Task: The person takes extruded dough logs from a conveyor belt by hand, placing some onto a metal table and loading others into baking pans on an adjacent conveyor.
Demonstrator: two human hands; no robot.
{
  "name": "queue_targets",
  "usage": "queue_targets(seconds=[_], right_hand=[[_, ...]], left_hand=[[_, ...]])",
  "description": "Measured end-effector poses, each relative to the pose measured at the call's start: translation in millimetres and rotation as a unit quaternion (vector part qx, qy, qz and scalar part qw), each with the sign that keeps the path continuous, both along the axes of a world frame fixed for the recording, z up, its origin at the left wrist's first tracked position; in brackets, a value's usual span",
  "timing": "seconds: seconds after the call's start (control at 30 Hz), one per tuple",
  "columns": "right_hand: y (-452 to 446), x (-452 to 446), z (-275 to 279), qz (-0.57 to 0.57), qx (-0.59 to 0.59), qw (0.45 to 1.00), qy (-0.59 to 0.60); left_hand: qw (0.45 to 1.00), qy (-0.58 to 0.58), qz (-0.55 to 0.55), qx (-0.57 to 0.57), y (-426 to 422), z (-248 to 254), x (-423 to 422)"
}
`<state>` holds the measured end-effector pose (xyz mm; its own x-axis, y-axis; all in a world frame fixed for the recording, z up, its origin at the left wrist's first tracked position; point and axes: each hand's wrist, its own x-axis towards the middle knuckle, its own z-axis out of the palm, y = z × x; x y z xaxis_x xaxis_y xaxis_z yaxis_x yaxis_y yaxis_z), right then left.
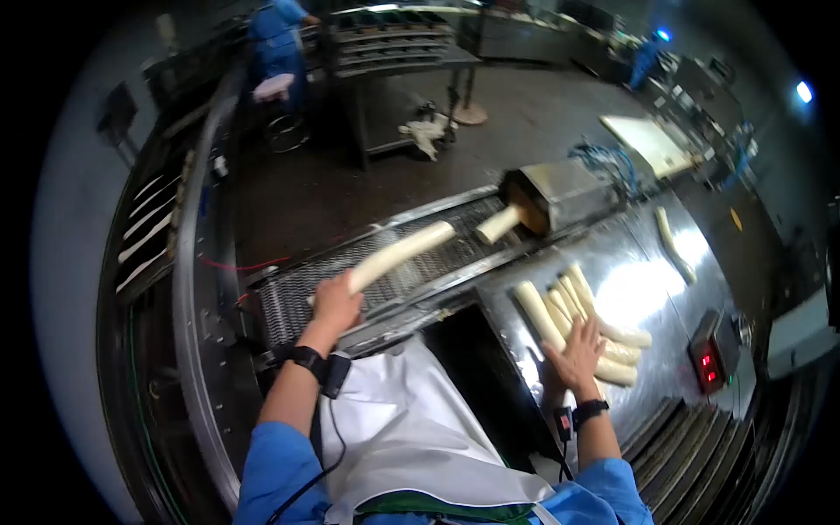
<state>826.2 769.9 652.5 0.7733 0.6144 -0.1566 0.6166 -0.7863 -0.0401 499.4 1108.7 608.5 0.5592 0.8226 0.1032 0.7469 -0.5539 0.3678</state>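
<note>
My left hand [337, 304] is closed around the near end of a long, cream-coloured dough log [404, 254], which lies slantwise over the mesh conveyor [302, 293]. Farther along that belt, a shorter dough piece [499, 225] sticks out from the opening of a metal housing [573, 194]. On the steel table to the right, my right hand [577, 354] rests with fingers spread on a group of dough logs [619, 352], partly covering them. A thicker log [538, 313] lies at the left of this group, close to my thumb.
One thin dough strip [674, 245] lies on the steel table [573, 254] at the far right. A box with a red display [713, 354] stands at its near right. Behind the conveyor is a rack table [394, 66]; a co-worker in blue [278, 39] stands left of it.
</note>
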Motion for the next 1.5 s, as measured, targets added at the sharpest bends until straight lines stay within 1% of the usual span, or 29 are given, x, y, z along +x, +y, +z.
queue_targets(seconds=[0.03, 0.07, 0.13, 0.17, 0.23, 0.27, 0.33, 0.43, 0.5, 0.53, 0.57, 0.63, 0.7, 0.77, 0.83, 0.9, 0.97, 1.03, 1.1, 1.17, 1.2, 1.23, 1.3, 1.37, 1.4, 1.43, 1.47, 1.5], right_hand=[[1.3, -2.7, -2.2, 0.004, -0.004, 1.0, -0.015], [5.0, -4.2, -1.7, -0.001, -0.001, 1.0, -0.016], [14.1, -2.4, 1.8, -0.017, 0.011, 1.0, -0.019], [18.3, -2.7, 3.1, -0.03, 0.021, 0.999, -0.018], [25.4, -1.8, -5.8, -0.064, 0.014, 0.997, -0.043], [24.2, -1.3, -13.1, -0.059, 0.021, 0.996, -0.057], [18.2, -13.1, -21.9, -0.051, 0.02, 0.996, -0.072], [6.8, -62.1, -12.3, -0.034, 0.014, 0.996, -0.08], [-10.3, -86.5, -31.2, -0.006, 0.001, 0.988, -0.153], [-9.8, -106.6, -16.4, -0.01, -0.037, 0.995, -0.097], [-21.4, -107.0, -34.3, 0.021, -0.043, 0.995, -0.088], [-23.6, -123.6, -30.4, 0.017, 0.007, 0.999, -0.029], [-26.8, -114.2, -42.4, 0.012, 0.021, 0.999, -0.044], [-24.6, -106.9, -44.4, 0.015, 0.033, 0.999, -0.04], [-17.1, -105.1, -43.5, 0.011, 0.024, 0.998, -0.048], [-16.0, -100.8, -48.8, 0.043, 0.037, 0.997, -0.06], [-13.2, -103.9, -43.9, 0.061, 0.052, 0.996, -0.037], [-12.1, -96.8, -55.2, 0.13, 0.071, 0.986, -0.077], [-6.5, -89.1, -55.8, 0.168, 0.093, 0.977, -0.094], [2.3, -78.5, -46.4, 0.175, 0.102, 0.975, -0.097], [5.1, -68.1, -48.6, 0.163, 0.113, 0.976, -0.089], [5.3, -57.0, -51.3, 0.169, 0.151, 0.97, -0.084], [4.9, -35.2, -52.0, 0.113, 0.238, 0.964, 0.044], [10.4, -12.1, -66.0, 0.111, 0.239, 0.965, 0.011], [16.8, -6.3, -64.4, 0.088, 0.236, 0.968, 0.019], [27.7, -2.1, -65.0, 0.067, 0.243, 0.968, -0.019], [35.5, 0.9, -65.2, 0.026, 0.245, 0.969, -0.002], [48.4, -7.8, -45.0, -0.016, 0.246, 0.969, 0.015]], left_hand=[[1.0, -0.01, -0.001, 0.007, -4.4, -1.8, -1.9], [0.999, 0.018, 0.006, -0.035, -17.0, 25.5, -1.6], [0.999, -0.019, -0.025, -0.013, -23.4, 20.1, -11.6], [0.998, -0.033, -0.04, -0.038, -20.8, 10.6, -19.1], [0.998, -0.047, -0.038, -0.008, -23.8, 6.9, -34.6], [0.998, -0.049, -0.031, -0.004, -25.7, 9.5, -44.8], [0.998, -0.038, -0.043, -0.039, -28.9, 18.9, -65.8], [0.997, -0.053, -0.025, -0.048, -25.1, 2.5, -89.6], [0.997, -0.053, -0.022, -0.043, -28.8, 3.8, -101.4], [0.997, -0.055, -0.021, -0.039, -29.8, 6.5, -106.5], [0.998, -0.05, -0.023, -0.036, -29.4, 9.1, -111.3], [0.999, -0.017, -0.014, -0.024, -30.9, 10.6, -117.9], [0.999, -0.026, -0.018, -0.013, -32.7, 10.0, -126.5], [1.0, -0.023, 0.008, -0.013, -35.1, 13.1, -133.7], [1.0, -0.025, -0.005, 0.001, -36.4, 5.2, -145.7], [0.999, 0.003, 0.033, 0.009, -37.2, 7.1, -149.1], [0.999, -0.029, 0.037, 0.01, -38.3, 11.1, -157.0], [0.998, -0.018, 0.049, 0.032, -35.8, 7.3, -160.6], [0.997, -0.003, 0.07, 0.015, -40.7, 22.1, -159.9], [0.995, 0.008, 0.095, 0.014, -33.9, 14.2, -163.3], [0.995, 0.003, 0.101, -0.005, -32.4, 18.4, -163.7], [0.994, 0.001, 0.109, -0.024, -31.9, 23.9, -165.6], [0.994, 0.019, 0.107, -0.013, -30.6, 27.7, -169.7], [0.987, -0.049, 0.119, -0.098, -22.9, 13.9, -177.9], [0.93, -0.187, 0.174, -0.263, -26.3, 13.7, -174.2], [0.825, -0.317, 0.22, -0.413, -35.6, 27.1, -164.7], [0.801, -0.337, 0.216, -0.445, -48.1, 41.1, -154.8], [0.792, -0.337, 0.204, -0.467, -54.1, 49.4, -142.7]])
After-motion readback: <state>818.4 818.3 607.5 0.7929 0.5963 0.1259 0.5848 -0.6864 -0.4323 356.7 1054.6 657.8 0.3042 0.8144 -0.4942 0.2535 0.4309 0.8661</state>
